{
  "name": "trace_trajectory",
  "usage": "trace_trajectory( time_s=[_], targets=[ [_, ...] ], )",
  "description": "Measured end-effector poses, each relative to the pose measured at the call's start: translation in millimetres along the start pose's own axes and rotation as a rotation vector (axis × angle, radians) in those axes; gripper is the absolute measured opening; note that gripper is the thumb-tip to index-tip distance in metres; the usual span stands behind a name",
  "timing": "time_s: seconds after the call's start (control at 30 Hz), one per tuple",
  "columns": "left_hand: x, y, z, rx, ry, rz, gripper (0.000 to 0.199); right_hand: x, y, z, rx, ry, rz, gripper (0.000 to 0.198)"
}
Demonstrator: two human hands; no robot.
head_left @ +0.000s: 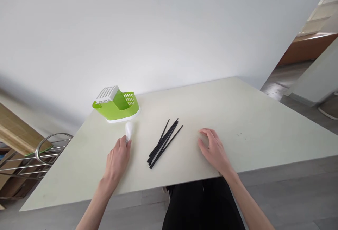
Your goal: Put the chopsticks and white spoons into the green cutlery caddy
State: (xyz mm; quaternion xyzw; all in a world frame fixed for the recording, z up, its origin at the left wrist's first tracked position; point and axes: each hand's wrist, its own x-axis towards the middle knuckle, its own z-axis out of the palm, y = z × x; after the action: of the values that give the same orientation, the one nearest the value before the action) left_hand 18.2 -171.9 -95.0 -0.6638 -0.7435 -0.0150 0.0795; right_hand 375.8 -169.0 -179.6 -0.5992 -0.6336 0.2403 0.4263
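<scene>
My left hand [118,158] is closed around the handle of a white soup spoon [129,129], its bowl pointing away from me; whether more than one spoon is stacked there I cannot tell. Just beyond the spoon stands a green and white cutlery holder [123,108] with a slotted white top on its left part and an open basket on its right. A loose bundle of several black chopsticks [164,144] lies slantwise between my hands. To the right of them my right hand [213,149] rests on the table, fingers slightly bent and thumb apart, holding nothing.
The pale table [264,128] meets a white wall [169,40] at its back edge. Left of the table is a metal rack [42,152] with a cardboard piece [21,128] on it. My legs in black [203,205] are at the front edge.
</scene>
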Motion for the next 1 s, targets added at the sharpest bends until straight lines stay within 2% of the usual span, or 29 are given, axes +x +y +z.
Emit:
trace_trajectory(
  time_s=[0.1, 0.23, 0.37, 0.5, 0.67, 1.0],
  targets=[
    [-1.5, 34.5, -8.6, -0.072, 0.034, 0.118, 0.035, 3.1, 4.5, -5.3, 0.035, -0.027, -0.017, 0.031],
    [-5.5, 95.8, -18.8, -0.131, -0.024, 0.295, 0.032, 12.2, 22.3, -29.8, 0.081, -0.047, -0.02, 0.032],
    [-5.0, 155.0, -19.2, -0.124, -0.098, 0.436, 0.028, 19.1, 49.4, -61.1, 0.073, 0.03, 0.045, 0.032],
    [2.7, 197.8, -12.2, -0.08, -0.134, 0.523, 0.028, 19.3, 62.0, -73.6, 0.149, 0.107, 0.118, 0.03],
    [12.0, 222.7, -2.4, -0.016, -0.121, 0.572, 0.03, 19.3, 53.6, -71.4, 0.124, 0.08, 0.092, 0.032],
    [13.8, 229.0, 6.4, 0.052, -0.141, 0.556, 0.026, 22.4, 50.2, -70.5, 0.159, 0.093, 0.096, 0.028]
  ],
)
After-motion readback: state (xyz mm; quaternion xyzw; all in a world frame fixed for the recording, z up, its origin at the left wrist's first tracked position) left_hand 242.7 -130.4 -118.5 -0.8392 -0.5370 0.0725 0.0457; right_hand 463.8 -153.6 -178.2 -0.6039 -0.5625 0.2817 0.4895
